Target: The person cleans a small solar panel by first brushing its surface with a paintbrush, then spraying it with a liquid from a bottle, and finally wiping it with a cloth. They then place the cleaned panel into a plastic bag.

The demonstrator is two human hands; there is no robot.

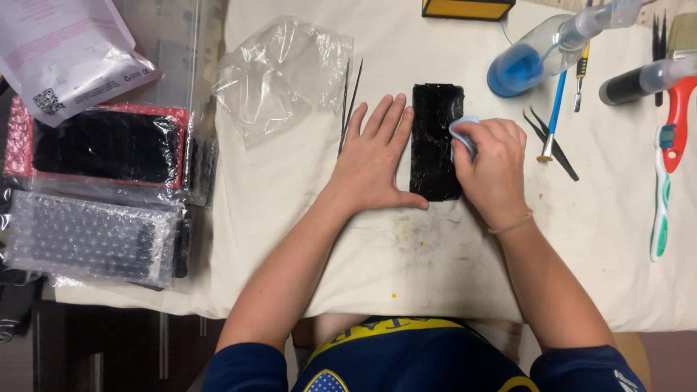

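A black phone screen (436,141) lies flat in the middle of the bench (290,218), on a pale cloth cover that carries a few small stains near the front edge. The left hand (374,156) rests palm down just beside the screen's left edge, its fingers (381,120) straight and spread a little, holding nothing; the thumb runs along the screen's lower end and touches it. The right hand (494,170) sits at the screen's right edge with its fingers curled tight around a small light blue wipe (463,131), which is pressed against the black glass near the upper right side.

Just left of the left hand lie thin dark tweezers (348,101), and beyond them a crumpled clear plastic bag (279,72). At the far left of the bench are 2 flat dark panels in bubble wrap, one red-edged (109,145) and one clear (91,236), with a white mailing pouch (65,51) above them.

To the right of the right hand lie another pair of dark tweezers (552,141) and a blue-handled tool (555,109). Farther back stands a clear bottle with blue liquid (530,58), tilted on its side. Near the right edge are a dark bottle (642,80), a red-handled tool (679,120) and a green and white toothbrush (661,203).
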